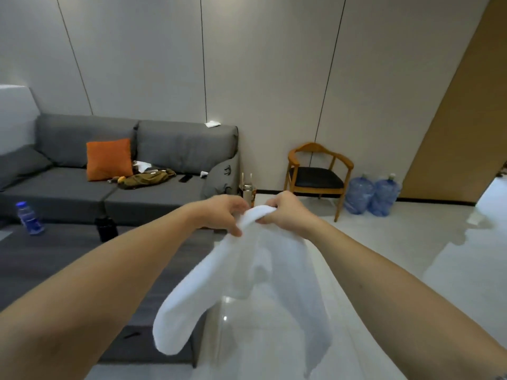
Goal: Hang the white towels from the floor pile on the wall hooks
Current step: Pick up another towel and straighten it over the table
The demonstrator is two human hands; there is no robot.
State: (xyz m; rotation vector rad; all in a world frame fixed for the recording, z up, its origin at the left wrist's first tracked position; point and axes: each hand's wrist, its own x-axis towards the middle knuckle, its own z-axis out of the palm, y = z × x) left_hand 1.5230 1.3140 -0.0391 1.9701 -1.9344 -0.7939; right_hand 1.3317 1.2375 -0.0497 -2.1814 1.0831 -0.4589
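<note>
A white towel (247, 281) hangs in front of me, bunched at its top edge and draping down over the floor. My left hand (222, 213) grips the bunched top from the left, fingers curled round the cloth. My right hand (288, 211) grips the same bunch from the right, close beside the left. Both arms are stretched forward. No wall hooks and no floor pile show in this view.
A grey sofa (131, 171) with an orange cushion (109, 159) stands at left, a dark low table (55, 259) with a water bottle (28, 218) before it. A wooden chair (318, 176) and two blue water jugs (371, 197) stand by the far wall. Glossy white floor lies at right.
</note>
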